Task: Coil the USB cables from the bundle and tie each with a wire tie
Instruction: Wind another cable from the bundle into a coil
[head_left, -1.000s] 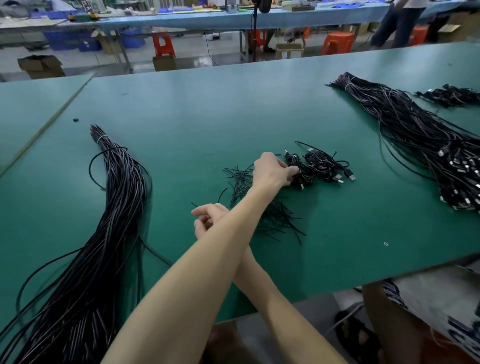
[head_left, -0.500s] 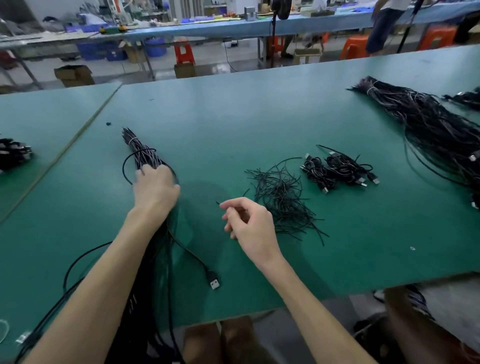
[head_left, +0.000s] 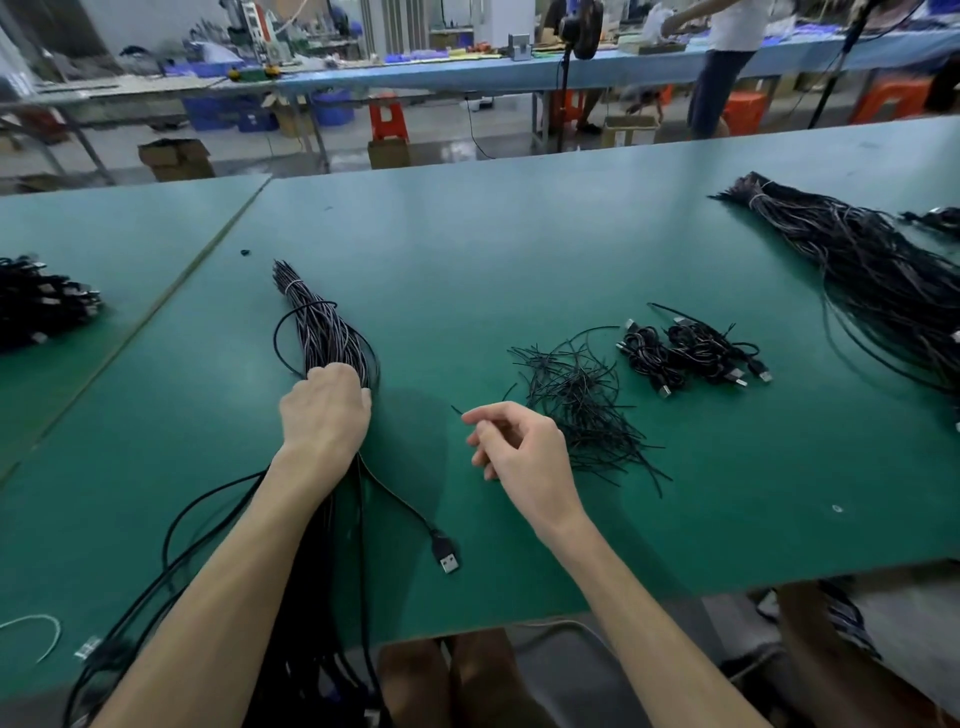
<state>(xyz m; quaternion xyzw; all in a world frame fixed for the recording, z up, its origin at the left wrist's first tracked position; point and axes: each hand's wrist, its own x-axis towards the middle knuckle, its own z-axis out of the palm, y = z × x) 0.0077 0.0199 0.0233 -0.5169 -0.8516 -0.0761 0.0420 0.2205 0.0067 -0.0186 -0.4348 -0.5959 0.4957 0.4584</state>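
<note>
A long bundle of black USB cables (head_left: 318, 327) lies on the green table (head_left: 519, 249), tied near its far end. My left hand (head_left: 326, 405) rests on its middle with fingers curled over the strands. One loose cable runs out from under it and ends in a USB plug (head_left: 447, 558). My right hand (head_left: 519, 447) hovers beside the pile of black wire ties (head_left: 576, 395), fingers curled, with a thin wire tie (head_left: 456, 409) sticking out at the index fingertip. A small heap of coiled, tied cables (head_left: 691, 353) lies right of the ties.
A second large cable bundle (head_left: 872, 270) spreads across the far right. Another heap of coiled cables (head_left: 41, 301) sits on the adjoining table at left. A white tie (head_left: 36, 629) lies near the front left edge. A person stands at a bench behind.
A second ago my left arm reached across to the coiled cables at right; it has swung left onto the bundle. My right hand has stayed beside the ties.
</note>
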